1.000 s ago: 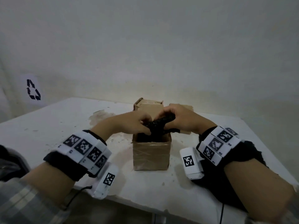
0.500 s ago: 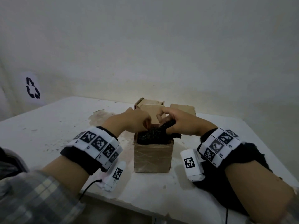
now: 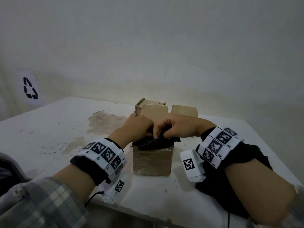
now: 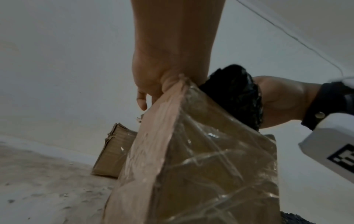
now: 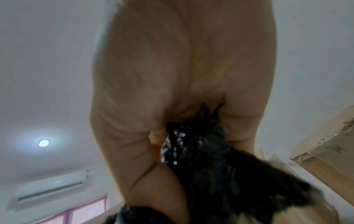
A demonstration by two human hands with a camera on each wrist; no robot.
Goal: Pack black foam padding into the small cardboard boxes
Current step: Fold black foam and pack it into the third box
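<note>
A small taped cardboard box (image 3: 152, 163) stands open at the middle of the white table (image 3: 49, 137). Black foam padding (image 3: 153, 143) bulges out of its top. My right hand (image 3: 174, 129) pinches a fold of the foam from above, and the wrist view shows the foam (image 5: 201, 151) bunched between thumb and fingers. My left hand (image 3: 139, 127) sits on the box's left rim with its fingers curled down onto the foam; the fingertips are hidden. In the left wrist view its palm (image 4: 164, 72) presses on the box (image 4: 201, 166) corner, with foam (image 4: 235, 97) beside it.
Two more cardboard boxes (image 3: 153, 106) (image 3: 184, 111) stand just behind the hands. A heap of black foam (image 3: 230, 186) lies under my right forearm near the table's right edge. A brown stain (image 3: 105, 122) marks the table to the left. A wall runs close behind.
The foam has gone from standing above the box to sitting low in its mouth. My left hand let go, drew back, then came down on the foam again. Both hands have dropped lower.
</note>
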